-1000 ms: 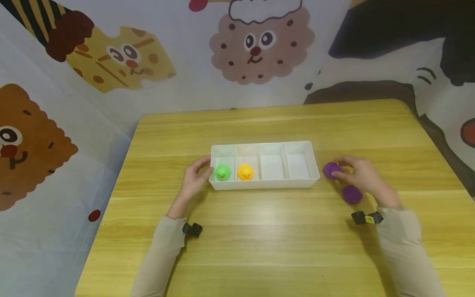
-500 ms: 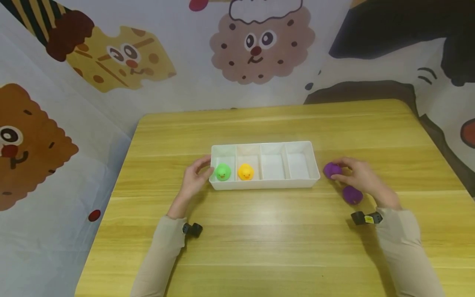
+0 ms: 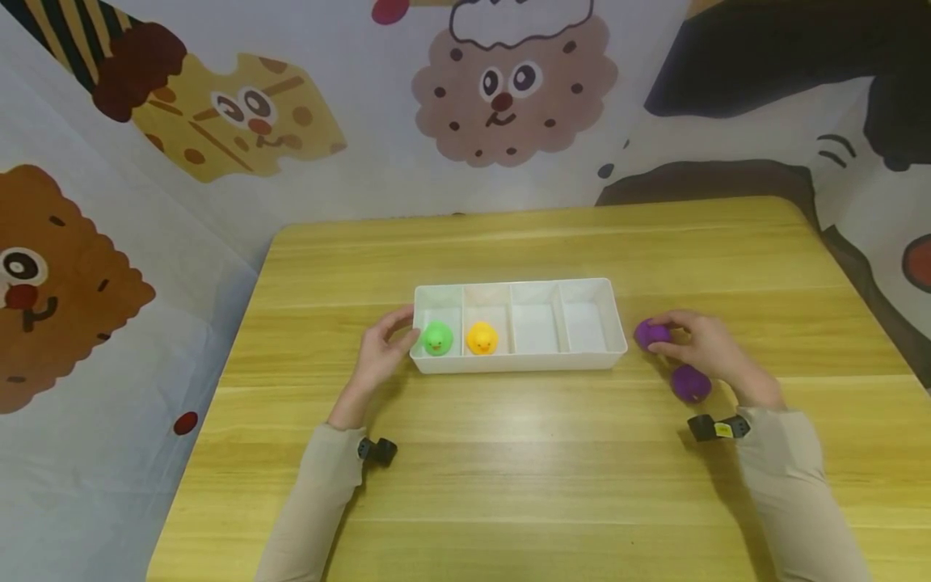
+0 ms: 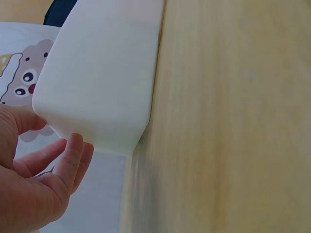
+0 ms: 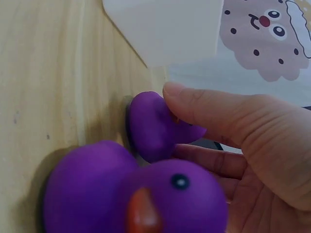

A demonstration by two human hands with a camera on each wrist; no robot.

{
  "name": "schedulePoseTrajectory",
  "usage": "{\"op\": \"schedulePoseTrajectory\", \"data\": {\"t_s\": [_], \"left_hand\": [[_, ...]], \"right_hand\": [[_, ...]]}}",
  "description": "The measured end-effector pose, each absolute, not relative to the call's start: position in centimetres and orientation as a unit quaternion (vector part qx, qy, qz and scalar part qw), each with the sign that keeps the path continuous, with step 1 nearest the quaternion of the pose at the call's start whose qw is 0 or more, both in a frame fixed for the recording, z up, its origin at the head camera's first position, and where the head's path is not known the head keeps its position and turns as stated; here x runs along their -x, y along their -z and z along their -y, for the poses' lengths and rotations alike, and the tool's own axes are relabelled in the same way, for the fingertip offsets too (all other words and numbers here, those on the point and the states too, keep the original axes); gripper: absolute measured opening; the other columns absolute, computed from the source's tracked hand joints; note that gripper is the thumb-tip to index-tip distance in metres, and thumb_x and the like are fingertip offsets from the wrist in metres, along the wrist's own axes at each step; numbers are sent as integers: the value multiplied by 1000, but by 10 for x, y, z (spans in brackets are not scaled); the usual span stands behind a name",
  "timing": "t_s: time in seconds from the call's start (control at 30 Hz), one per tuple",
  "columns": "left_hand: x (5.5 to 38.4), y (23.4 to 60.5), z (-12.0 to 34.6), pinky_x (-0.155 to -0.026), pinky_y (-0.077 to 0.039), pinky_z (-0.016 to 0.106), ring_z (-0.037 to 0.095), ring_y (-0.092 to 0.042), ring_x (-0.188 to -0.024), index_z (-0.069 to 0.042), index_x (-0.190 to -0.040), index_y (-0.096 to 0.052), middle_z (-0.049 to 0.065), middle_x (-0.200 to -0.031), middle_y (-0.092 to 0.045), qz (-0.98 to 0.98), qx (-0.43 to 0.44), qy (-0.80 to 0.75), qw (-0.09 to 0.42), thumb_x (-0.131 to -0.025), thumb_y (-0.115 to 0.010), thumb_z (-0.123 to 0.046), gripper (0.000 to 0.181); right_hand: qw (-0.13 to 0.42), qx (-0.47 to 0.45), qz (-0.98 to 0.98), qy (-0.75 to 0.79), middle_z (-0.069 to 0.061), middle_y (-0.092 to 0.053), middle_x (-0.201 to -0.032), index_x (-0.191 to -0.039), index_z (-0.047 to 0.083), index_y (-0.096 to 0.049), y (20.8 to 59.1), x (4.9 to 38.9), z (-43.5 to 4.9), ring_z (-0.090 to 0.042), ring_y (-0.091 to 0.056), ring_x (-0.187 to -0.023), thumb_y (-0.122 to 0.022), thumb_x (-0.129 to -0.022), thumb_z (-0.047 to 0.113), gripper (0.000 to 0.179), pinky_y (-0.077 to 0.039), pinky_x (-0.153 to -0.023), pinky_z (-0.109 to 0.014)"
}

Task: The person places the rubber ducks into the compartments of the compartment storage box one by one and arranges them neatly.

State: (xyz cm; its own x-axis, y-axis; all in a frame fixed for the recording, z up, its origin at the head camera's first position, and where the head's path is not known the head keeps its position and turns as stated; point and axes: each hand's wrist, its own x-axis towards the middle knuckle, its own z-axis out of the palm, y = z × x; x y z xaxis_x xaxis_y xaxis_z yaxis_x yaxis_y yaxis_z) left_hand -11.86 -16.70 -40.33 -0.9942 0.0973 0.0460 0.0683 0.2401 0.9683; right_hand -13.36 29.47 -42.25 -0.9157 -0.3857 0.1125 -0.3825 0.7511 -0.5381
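Note:
A white four-compartment box lies across the table. My left hand grips its left end, thumb over the rim and the other fingers along the outer wall; in the left wrist view, the hand is at the box's corner. A green rubber duck sits in the leftmost compartment, a yellow one beside it in the second. Right of the box, my right hand pinches a purple rubber duck between thumb and fingers, at the tabletop. A second purple duck stands nearer me, below that hand.
The wooden table ends at the back against a cloth printed with cartoon snacks. Small black cameras are strapped at both wrists. The box's two right compartments hold nothing.
Almost nothing differs. My right fingers have shifted slightly around the far purple duck, which has edged a little to the right. The left hand and the box stay in place.

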Motion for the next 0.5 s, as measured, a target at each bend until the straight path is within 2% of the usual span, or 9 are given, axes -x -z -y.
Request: {"op": "schedulePoseTrajectory", "data": {"t_s": [0.5], "left_hand": [[118, 402, 166, -106, -35, 50, 47, -44, -119, 19, -124, -46, 36, -126, -47, -786, -55, -616, 9, -87, -55, 11, 38]], "right_hand": [[-24, 191, -939, 284, -23, -66, -96, -101, -3, -65, 408, 133, -295, -44, -59, -92, -78, -75, 12, 32, -45, -77, -60]]}}
